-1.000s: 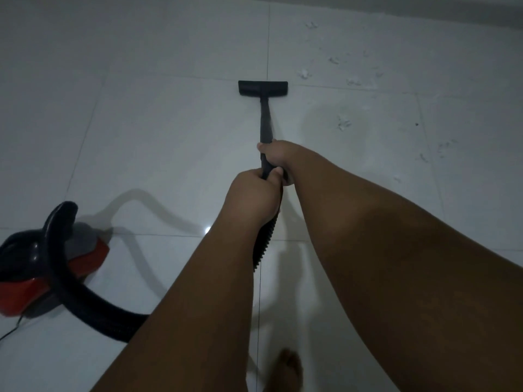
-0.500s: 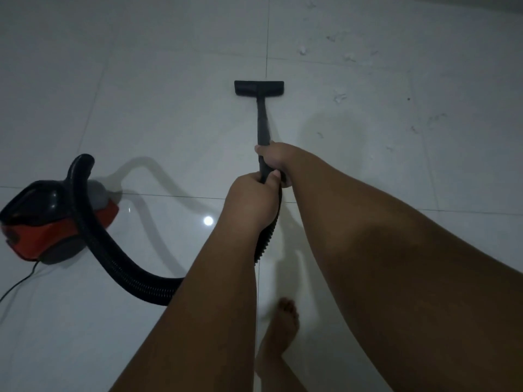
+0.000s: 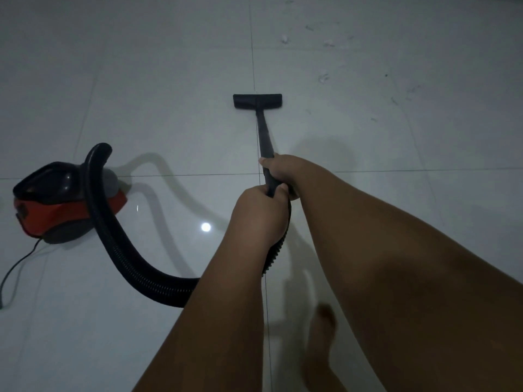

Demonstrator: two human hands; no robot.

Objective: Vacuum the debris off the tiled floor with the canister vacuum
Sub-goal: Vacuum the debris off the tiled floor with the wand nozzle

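The black vacuum wand (image 3: 264, 134) runs forward from my hands to a flat black floor nozzle (image 3: 257, 101) that sits on the white tiled floor (image 3: 169, 66). My right hand (image 3: 283, 171) grips the wand farther forward. My left hand (image 3: 259, 216) grips it just behind, where the ribbed hose begins. The black ribbed hose (image 3: 124, 244) loops left to the red and black canister vacuum (image 3: 59, 202) on the floor at the left. Small pale bits of debris (image 3: 324, 77) lie scattered on the tiles to the upper right, beyond and right of the nozzle.
A thin power cord (image 3: 17, 267) trails from the canister toward the left edge. My bare foot (image 3: 322, 343) shows at the bottom between my arms. A bright light reflection (image 3: 205, 227) glints on the glossy tile.
The nozzle has been drawn back from the debris. The canister and hose now sit farther right and higher in view, and my foot has stepped.
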